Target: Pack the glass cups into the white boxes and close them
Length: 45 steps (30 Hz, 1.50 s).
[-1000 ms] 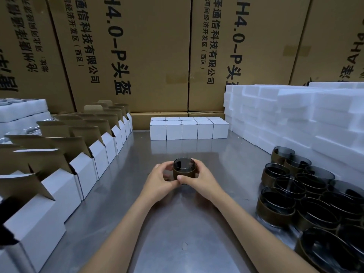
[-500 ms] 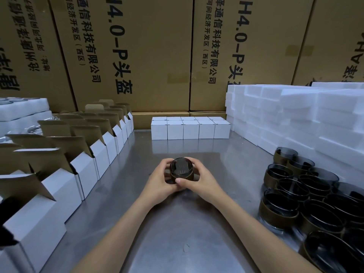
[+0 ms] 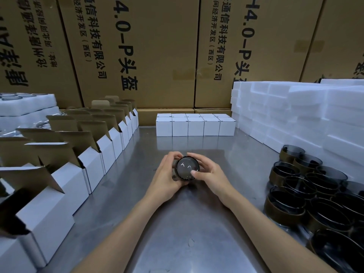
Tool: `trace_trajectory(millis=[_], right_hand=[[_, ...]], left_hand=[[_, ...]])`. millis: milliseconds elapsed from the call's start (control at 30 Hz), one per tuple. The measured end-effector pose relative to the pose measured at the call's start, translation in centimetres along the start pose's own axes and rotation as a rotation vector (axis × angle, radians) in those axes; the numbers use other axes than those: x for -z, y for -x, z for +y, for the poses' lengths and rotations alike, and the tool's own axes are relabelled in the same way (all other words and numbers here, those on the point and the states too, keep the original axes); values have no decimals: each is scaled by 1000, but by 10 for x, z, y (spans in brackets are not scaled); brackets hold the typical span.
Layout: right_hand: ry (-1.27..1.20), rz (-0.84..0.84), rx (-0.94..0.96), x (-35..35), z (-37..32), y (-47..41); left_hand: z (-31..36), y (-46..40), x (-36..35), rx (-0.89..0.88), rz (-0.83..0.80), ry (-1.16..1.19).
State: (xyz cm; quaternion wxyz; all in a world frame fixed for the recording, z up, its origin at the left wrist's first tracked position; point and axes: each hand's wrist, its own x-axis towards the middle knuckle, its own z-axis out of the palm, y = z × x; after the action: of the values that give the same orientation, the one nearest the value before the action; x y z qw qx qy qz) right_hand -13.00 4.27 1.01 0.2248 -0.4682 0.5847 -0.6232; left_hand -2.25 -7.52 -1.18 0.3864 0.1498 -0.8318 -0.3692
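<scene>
1. My left hand [image 3: 166,177] and right hand [image 3: 209,174] both grip 1 glass cup [image 3: 187,168] over the middle of the steel table [image 3: 177,233]; fingers curl round its sides from each flank, and the right thumb presses on the near rim
2. The cup lies tilted, 1 round end facing me; I cannot tell whether that end is the base or the mouth, so I judge this a check-and-turn step before boxing
3. To do it well I would keep both grips on the side wall, turn the cup until its closed end points down, then pass it to 1 hand so the other can steady a box
4. The open white boxes [image 3: 92,166] stand in a row along my left, flaps raised; the nearer ones are well within reach, and their upright flaps are the edge I would clear from above, not from the side
5. The closed white boxes [image 3: 196,126] sit at the far end, well apart from my hands
6. The waiting glass cups [image 3: 307,186] crowd the right side, touching each other; a wide right elbow could knock them
7. The foam slabs [image 3: 295,115] wall the far right
8. Open room is the bare strip straight ahead and beneath my forearms
</scene>
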Motion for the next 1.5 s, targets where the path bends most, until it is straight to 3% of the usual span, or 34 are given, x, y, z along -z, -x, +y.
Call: trace_trajectory(millis=[300, 467, 633, 767, 1033, 1333, 1500], right_hand=[[-162, 64, -130, 4, 3, -7], [-33, 90, -193, 8, 5, -6], [-50, 40, -310, 8, 1, -9], [-19, -104, -243, 10, 4, -7], [124, -100, -262, 7, 0, -5], [69, -161, -226, 8, -6, 2], [66, -83, -194, 10, -4, 4]], left_hand=[[5, 3, 5, 20, -116, 117], [8, 4, 8, 19, -64, 30], [18, 3, 8, 139, 64, 87], [18, 1, 12, 227, 143, 159], [24, 1, 16, 451, 76, -19], [23, 0, 17, 491, 57, -33], [18, 5, 22, 288, -29, 169]])
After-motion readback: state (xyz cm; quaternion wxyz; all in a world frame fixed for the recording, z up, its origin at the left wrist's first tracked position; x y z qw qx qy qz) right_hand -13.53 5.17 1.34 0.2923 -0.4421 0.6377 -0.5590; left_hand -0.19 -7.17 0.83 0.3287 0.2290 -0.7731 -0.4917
